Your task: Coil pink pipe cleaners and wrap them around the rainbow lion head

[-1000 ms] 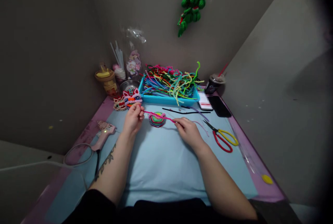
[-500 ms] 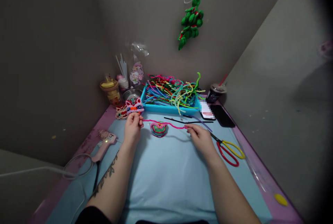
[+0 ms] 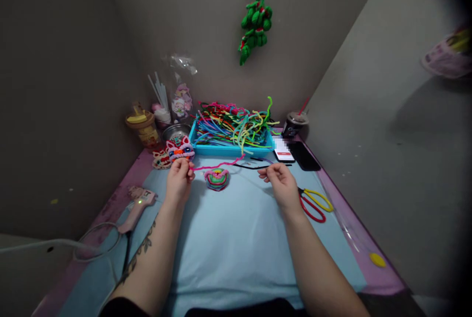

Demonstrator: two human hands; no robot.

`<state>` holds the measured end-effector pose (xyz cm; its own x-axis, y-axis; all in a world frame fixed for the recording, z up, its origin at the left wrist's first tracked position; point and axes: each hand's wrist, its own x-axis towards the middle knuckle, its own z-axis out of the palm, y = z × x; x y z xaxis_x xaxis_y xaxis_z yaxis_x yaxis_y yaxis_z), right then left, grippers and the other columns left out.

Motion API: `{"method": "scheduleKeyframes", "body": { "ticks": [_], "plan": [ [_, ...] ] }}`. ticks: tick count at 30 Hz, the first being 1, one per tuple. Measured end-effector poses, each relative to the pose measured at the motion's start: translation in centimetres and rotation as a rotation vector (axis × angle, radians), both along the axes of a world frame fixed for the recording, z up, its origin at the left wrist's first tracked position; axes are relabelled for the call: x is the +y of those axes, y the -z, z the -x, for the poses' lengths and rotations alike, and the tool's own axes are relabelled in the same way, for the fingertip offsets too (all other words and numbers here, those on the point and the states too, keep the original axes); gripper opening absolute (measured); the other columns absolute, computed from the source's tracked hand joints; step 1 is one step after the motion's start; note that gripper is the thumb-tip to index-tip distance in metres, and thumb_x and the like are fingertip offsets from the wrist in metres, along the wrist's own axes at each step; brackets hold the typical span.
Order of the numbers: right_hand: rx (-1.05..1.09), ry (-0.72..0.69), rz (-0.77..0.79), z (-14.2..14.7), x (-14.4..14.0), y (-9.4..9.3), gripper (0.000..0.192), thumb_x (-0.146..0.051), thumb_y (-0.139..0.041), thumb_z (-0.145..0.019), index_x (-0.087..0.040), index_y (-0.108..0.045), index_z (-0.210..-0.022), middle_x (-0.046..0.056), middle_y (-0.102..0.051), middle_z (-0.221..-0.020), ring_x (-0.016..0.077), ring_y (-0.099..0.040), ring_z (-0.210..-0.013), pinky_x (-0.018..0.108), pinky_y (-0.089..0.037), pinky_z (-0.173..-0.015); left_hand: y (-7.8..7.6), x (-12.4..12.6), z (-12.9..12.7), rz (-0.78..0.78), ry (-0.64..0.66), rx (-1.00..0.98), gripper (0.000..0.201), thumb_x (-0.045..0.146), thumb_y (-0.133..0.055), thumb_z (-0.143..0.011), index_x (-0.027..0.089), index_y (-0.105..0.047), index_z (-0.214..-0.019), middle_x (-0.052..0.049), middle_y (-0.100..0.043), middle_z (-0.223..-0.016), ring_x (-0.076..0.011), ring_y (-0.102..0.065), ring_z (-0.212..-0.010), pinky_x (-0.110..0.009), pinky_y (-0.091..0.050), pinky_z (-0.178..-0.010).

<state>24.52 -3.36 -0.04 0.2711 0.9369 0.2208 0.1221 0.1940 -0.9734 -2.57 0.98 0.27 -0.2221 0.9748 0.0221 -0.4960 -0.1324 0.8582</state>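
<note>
My left hand [image 3: 179,175] is closed, thumb against fingers, on one end of a bright pink pipe cleaner [image 3: 217,165]. The pipe cleaner stretches rightward from it, slightly wavy, with its far end free and bent up. My right hand [image 3: 279,179] is apart from that end, fingers loosely curled and parted, with nothing visible in them. Between the hands, on the blue cloth, lies a small round striped piece [image 3: 217,179] in green, pink and red with a pink trim. Just behind my left hand is a fuzzy lion-head figure [image 3: 180,150] in pink, orange and red.
A blue tray [image 3: 228,151] holds many coloured pipe cleaners. To the right are scissors [image 3: 313,205], a lit phone [image 3: 283,152], a black phone [image 3: 304,156] and a drink cup [image 3: 294,124]. A corded glue gun [image 3: 136,209] lies left; a tan cup [image 3: 142,128] stands behind it.
My right hand has let go of the pink pipe cleaner, and its right end has sprung up and away. My left hand still grips the other end. The whole view has shifted slightly.
</note>
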Motion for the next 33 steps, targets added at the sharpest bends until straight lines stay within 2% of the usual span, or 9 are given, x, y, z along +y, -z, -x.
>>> {"method": "scheduleKeyframes", "body": {
  "ticks": [4, 7, 11, 14, 17, 23, 28, 31, 33],
  "plan": [
    [-0.126, 0.069, 0.032, 0.0, 0.2, 0.7, 0.023, -0.041, -0.055, -0.081, -0.019, -0.056, -0.086, 0.007, -0.068, -0.086, 0.0192, -0.063, -0.076, 0.033, -0.049, -0.070, 0.0, 0.0, 0.0, 0.003, 0.020, -0.025, 0.031, 0.033, -0.077, -0.065, 0.017, -0.053, -0.075, 0.004, -0.056, -0.063, -0.0015, -0.040, -0.043, -0.011, -0.032, -0.039],
    [-0.186, 0.104, 0.054, -0.1, 0.7, 1.5, 0.033, -0.043, -0.056, -0.079, -0.018, -0.061, -0.099, 0.010, -0.066, -0.094, 0.0205, -0.061, -0.082, 0.033, -0.049, -0.071, -0.3, -0.1, 0.0, 0.010, 0.073, -0.059, 0.030, 0.031, -0.078, -0.065, 0.017, -0.053, -0.074, 0.005, -0.054, -0.062, -0.0010, -0.037, -0.041, -0.011, -0.031, -0.039],
    [-0.069, 0.025, 0.116, -0.2, 1.2, 2.2, 0.054, -0.047, -0.057, -0.077, -0.017, -0.053, -0.122, 0.013, -0.062, -0.109, 0.0187, -0.061, -0.081, 0.030, -0.050, -0.064, -0.8, -0.5, -0.1, -0.017, 0.165, -0.113, 0.029, 0.026, -0.079, -0.064, 0.017, -0.053, -0.074, 0.005, -0.051, -0.060, -0.0005, -0.034, -0.041, -0.010, -0.030, -0.038],
    [0.052, -0.040, 0.133, 0.0, 1.4, 2.2, 0.058, -0.046, -0.058, -0.076, -0.018, -0.049, -0.125, 0.013, -0.061, -0.114, 0.0165, -0.062, -0.077, 0.027, -0.049, -0.059, -1.1, -0.8, -0.2, -0.031, 0.215, -0.123, 0.028, 0.024, -0.079, -0.064, 0.017, -0.054, -0.074, 0.005, -0.051, -0.060, -0.0008, -0.034, -0.041, -0.010, -0.030, -0.037],
    [0.097, -0.046, 0.113, 0.3, 1.3, 1.7, 0.054, -0.045, -0.059, -0.075, -0.017, -0.052, -0.120, 0.011, -0.066, -0.106, 0.0150, -0.062, -0.071, 0.026, -0.047, -0.056, -1.2, -1.0, -0.4, -0.025, 0.248, -0.117, 0.028, 0.025, -0.079, -0.065, 0.017, -0.055, -0.075, 0.004, -0.052, -0.059, -0.0011, -0.035, -0.041, -0.010, -0.029, -0.037],
    [0.167, 0.022, 0.066, 0.5, 1.0, 0.8, 0.033, -0.042, -0.064, -0.073, -0.018, -0.055, -0.095, 0.005, -0.070, -0.079, 0.0143, -0.061, -0.061, 0.025, -0.046, -0.055, -1.2, -1.1, -0.6, -0.041, 0.259, -0.099, 0.027, 0.026, -0.079, -0.065, 0.016, -0.056, -0.075, 0.004, -0.052, -0.058, -0.0012, -0.035, -0.040, -0.010, -0.030, -0.036],
    [0.154, 0.052, 0.019, 0.3, 0.9, 1.0, 0.023, -0.040, -0.062, -0.076, -0.020, -0.054, -0.082, 0.006, -0.070, -0.083, 0.0133, -0.059, -0.061, 0.023, -0.043, -0.052, -1.1, -0.9, -0.5, -0.015, 0.245, -0.101, 0.029, 0.027, -0.080, -0.062, 0.015, -0.056, -0.074, 0.004, -0.053, -0.059, -0.0012, -0.036, -0.040, -0.011, -0.031, -0.036],
    [0.168, 0.155, -0.040, 0.0, 1.0, 1.1, 0.021, -0.038, -0.064, -0.074, -0.019, -0.057, -0.078, 0.006, -0.069, -0.092, 0.0123, -0.056, -0.064, 0.022, -0.041, -0.051, -0.9, -0.5, -0.2, 0.002, 0.133, -0.112, 0.028, 0.024, -0.081, -0.061, 0.014, -0.057, -0.073, 0.001, -0.061, -0.076, -0.0004, -0.041, -0.043, -0.011, -0.032, -0.036],
    [0.304, 0.201, -0.057, -0.3, 1.3, 1.1, 0.021, -0.036, -0.068, -0.069, -0.019, -0.056, -0.073, 0.004, -0.067, -0.091, 0.0109, -0.053, -0.063, 0.021, -0.039, -0.050, -0.6, -0.3, 0.0, 0.013, 0.071, -0.150, 0.028, 0.020, -0.081, -0.060, 0.014, -0.056, -0.073, 0.001, -0.062, -0.083, 0.0004, -0.041, -0.044, -0.011, -0.030, -0.035]
  ]
}}
